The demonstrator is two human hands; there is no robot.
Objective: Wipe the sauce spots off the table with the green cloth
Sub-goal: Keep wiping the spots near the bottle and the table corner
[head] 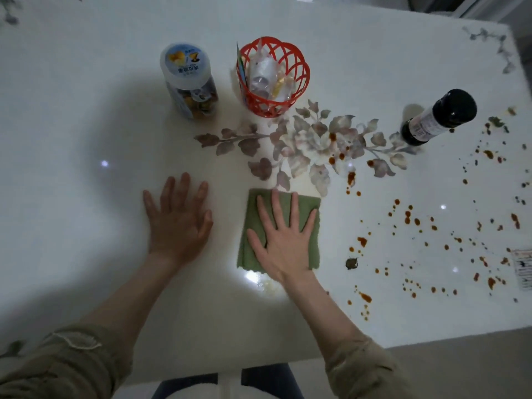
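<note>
A folded green cloth (308,211) lies flat on the white table (86,125) near its front middle. My right hand (280,240) presses down on the cloth with straight, spread fingers. To the left of it, my left hand (178,220) rests flat on the bare tabletop, fingers spread, holding nothing. Several brown-red sauce spots (408,217) are scattered over the right half of the table, from the flower pattern (311,142) to the right edge. The nearest spots lie just right of the cloth.
A dark sauce bottle (440,119) stands at the right rear among the spots. A red lattice basket (273,79) with small packets and a clear jar with a white lid (187,82) stand behind the hands. A small label or card (522,269) lies at the right edge.
</note>
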